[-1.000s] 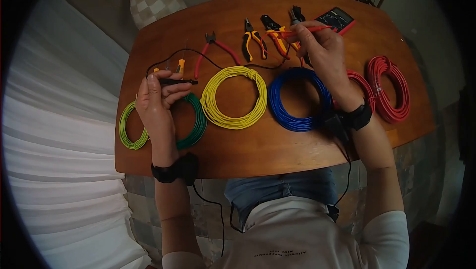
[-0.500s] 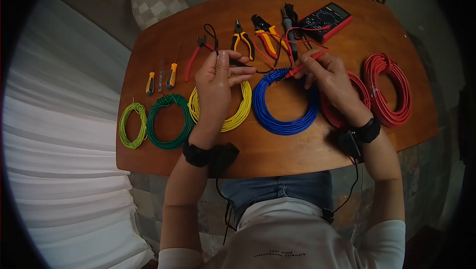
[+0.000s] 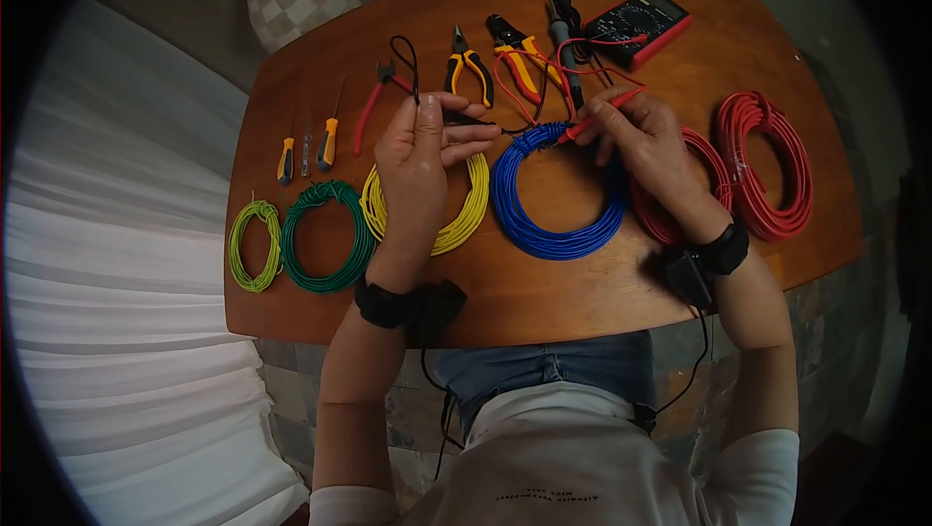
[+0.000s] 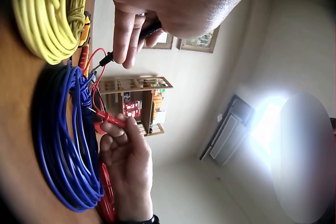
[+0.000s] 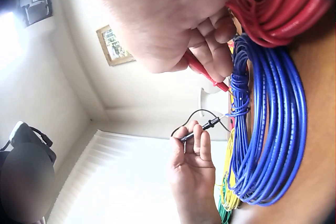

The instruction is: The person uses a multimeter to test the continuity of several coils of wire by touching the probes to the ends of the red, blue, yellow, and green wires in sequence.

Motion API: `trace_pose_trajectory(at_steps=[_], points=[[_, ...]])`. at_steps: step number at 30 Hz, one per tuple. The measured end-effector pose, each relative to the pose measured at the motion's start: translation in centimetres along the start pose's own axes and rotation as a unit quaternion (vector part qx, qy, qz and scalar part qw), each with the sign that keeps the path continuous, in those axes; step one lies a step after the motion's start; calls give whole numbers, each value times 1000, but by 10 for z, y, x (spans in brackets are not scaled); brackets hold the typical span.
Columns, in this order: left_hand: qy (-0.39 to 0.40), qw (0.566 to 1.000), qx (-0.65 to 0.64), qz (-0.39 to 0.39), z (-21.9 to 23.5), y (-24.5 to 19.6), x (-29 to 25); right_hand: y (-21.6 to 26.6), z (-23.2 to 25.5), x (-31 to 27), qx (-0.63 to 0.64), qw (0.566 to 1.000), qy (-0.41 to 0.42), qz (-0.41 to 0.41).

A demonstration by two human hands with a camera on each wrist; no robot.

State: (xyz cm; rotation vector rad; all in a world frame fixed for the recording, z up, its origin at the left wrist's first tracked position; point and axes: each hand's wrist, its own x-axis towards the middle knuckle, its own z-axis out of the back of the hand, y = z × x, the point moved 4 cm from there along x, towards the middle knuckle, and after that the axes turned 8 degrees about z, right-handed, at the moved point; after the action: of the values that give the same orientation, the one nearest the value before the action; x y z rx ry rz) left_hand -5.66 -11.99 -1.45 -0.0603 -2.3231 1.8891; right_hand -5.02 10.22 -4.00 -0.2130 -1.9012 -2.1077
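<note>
My left hand (image 3: 419,162) pinches a black probe (image 3: 466,119) over the yellow coil (image 3: 464,220); its metal tip points right, toward the tied top of the blue coil (image 3: 558,235). Between thumb and fingers of my right hand (image 3: 650,147) is a red probe (image 3: 604,115), slanting down to the same tied part. In the right wrist view both the red probe (image 5: 207,74) and the black probe (image 5: 208,124) have their tips close to the blue coil's bound strands (image 5: 240,95). Whether the tips touch metal, I cannot tell.
A multimeter (image 3: 638,28) lies at the back right, beside a soldering iron (image 3: 564,46). Strippers (image 3: 524,60), pliers (image 3: 469,70), red-handled cutters (image 3: 372,111) and screwdrivers (image 3: 328,145) line the back. Green (image 3: 325,279) and red coils (image 3: 767,167) lie to either side.
My left hand has moved right with the black probe, from over the green coil to beside the blue one. My right hand has brought the red probe down to the blue coil's tied top.
</note>
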Motion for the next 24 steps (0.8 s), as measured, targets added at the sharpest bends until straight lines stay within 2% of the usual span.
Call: trace_pose_trajectory(at_steps=[9,24], points=[[12,1000,-5,7,0,2,1,-2,-2,-1,26,1000,-7,6],[17,1000,-7,4,-1,4,0,-11,-2,0,-9,1000,-2,18]])
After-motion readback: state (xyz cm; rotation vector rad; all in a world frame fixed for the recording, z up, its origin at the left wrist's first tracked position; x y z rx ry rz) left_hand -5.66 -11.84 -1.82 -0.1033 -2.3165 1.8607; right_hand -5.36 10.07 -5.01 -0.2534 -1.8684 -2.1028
